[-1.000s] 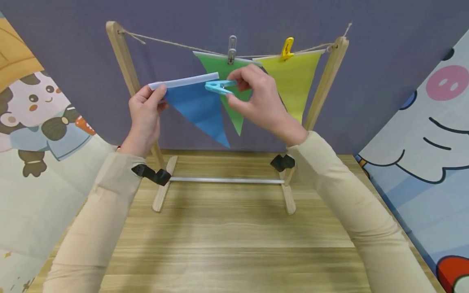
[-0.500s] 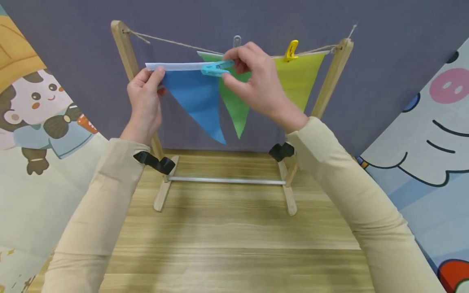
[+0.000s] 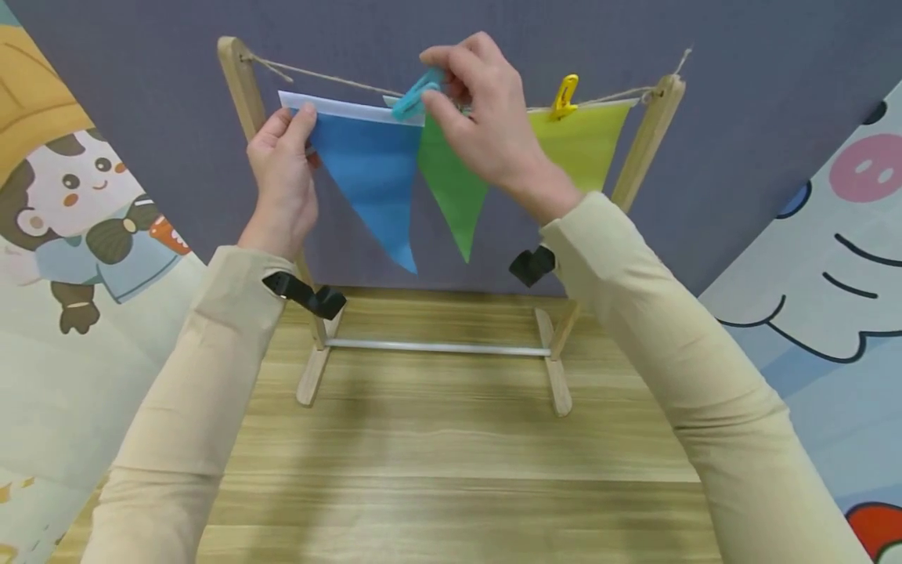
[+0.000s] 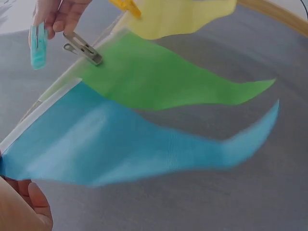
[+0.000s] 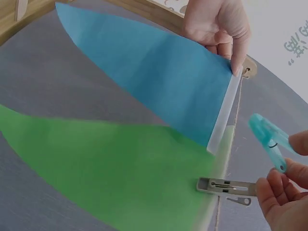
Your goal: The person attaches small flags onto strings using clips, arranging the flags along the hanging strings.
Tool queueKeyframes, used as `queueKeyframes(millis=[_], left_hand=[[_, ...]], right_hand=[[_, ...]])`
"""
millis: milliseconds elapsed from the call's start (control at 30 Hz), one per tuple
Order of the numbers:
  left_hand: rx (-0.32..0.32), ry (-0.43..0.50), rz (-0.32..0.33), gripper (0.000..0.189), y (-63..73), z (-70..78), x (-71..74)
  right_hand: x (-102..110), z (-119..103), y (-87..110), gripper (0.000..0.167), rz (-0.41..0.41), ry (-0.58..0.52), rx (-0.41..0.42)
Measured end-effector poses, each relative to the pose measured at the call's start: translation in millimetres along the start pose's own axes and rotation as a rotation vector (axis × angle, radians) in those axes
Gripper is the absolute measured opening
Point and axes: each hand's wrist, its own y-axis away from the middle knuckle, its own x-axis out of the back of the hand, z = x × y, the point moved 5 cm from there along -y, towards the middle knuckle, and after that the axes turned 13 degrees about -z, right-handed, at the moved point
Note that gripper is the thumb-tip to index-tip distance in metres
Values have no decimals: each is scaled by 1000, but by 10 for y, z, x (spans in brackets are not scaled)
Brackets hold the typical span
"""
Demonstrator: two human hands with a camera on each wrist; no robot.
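My left hand (image 3: 282, 176) pinches the left end of the white top strip of a blue triangular pennant (image 3: 369, 168). The pennant hangs in front of the string (image 3: 331, 77), its right corner overlapping the green pennant (image 3: 454, 192). In my right hand (image 3: 493, 117), thumb and fingers squeeze a light-blue clothespin (image 3: 417, 95) by its handles. Its nose points down to the left, over the blue pennant's right corner in the head view. In the right wrist view the clothespin (image 5: 266, 139) stands beside the string, apart from the strip. A grey clip (image 5: 226, 186) holds the green pennant.
A yellow clip (image 3: 565, 97) fixes a yellow pennant (image 3: 581, 149) at the right. The string runs between a left wooden post (image 3: 239, 82) and a right wooden post (image 3: 644, 153). A white crossbar (image 3: 437, 346) joins their feet on the wooden table (image 3: 451, 446).
Both hands have risen, bringing the blue pennant up toward the string. The clothespin has moved up too and turned from nearly level to nose-down.
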Motion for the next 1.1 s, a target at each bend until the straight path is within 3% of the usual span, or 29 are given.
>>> queueKeyframes(millis=[167, 400, 700, 900, 1100], left_hand=[[-3, 39, 36, 11, -39, 15, -49], [37, 119, 136, 9, -89, -7, -59], [26, 166, 184, 11, -155, 17, -98], [31, 202, 193, 10, -179, -12, -118], [35, 194, 203, 9, -194, -22, -121]], right_hand=[[19, -41, -93, 31, -12, 61, 33], [-25, -84, -284, 32, -80, 120, -43], [-97, -117, -458, 30, -140, 96, -91], [-123, -104, -565, 29, -113, 74, -101], [-139, -49, -686, 26, -115, 13, -165]])
